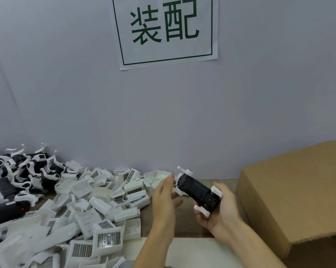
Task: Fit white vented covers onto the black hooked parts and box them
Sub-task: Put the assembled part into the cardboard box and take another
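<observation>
My right hand (219, 211) grips a black hooked part (197, 190) with white hooks at both ends and a small red dot on its near end. The part is held tilted above the table, its far end up and to the left. My left hand (166, 198) is just left of it, fingers straight, with the fingertips close to the part's far end. A heap of white vented covers (97, 207) spreads over the table to the left. More black hooked parts (12, 180) are piled at the far left by the wall.
A large cardboard box (296, 198) stands at the right, close to my right hand, its flap over the top. A grey wall with a paper sign (166, 29) rises right behind the brown table (184, 229). A white sheet (198, 252) lies at the table's near edge.
</observation>
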The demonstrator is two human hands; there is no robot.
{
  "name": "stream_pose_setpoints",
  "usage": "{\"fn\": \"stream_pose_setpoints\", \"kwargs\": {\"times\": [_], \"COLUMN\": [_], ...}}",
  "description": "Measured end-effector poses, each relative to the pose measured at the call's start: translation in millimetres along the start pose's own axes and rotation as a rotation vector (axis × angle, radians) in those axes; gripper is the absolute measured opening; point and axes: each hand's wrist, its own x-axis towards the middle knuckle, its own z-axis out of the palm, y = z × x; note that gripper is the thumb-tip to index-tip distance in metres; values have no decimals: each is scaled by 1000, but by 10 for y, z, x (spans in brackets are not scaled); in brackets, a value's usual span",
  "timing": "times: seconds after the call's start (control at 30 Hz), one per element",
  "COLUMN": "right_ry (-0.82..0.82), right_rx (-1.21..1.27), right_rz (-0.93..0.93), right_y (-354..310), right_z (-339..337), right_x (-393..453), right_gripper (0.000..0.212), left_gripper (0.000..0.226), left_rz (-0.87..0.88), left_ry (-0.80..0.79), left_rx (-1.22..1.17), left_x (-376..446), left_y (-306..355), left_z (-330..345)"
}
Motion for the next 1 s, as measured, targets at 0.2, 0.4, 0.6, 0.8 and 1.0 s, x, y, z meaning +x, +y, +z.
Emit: {"fn": "stream_pose_setpoints", "kwargs": {"times": [0.2, 0.4, 0.6, 0.8, 1.0], "right_ry": [-121, -279, -221, -133, -15], "right_rx": [-607, -1056, -1369, -1570, -1226], "right_rz": [-308, -465, -498, -546, -536], "right_y": [-130, -350, -521, -322, -403], "right_z": [18, 28, 58, 248, 194], "right_x": [-51, -264, -333, -293, -246], "right_gripper": [18, 34, 39, 14, 7], "left_gripper": [40, 27, 16, 25, 26], "left_rz": [-138, -89, -81, -150, -176], "left_ry": [96, -40, -109, -97, 55], "left_rx": [-145, -53, 1, 118, -162], "left_x": [60, 76, 90, 156, 105], "left_y": [160, 195, 308, 597, 516], "left_z": [-130, -180, -202, -274, -236]}}
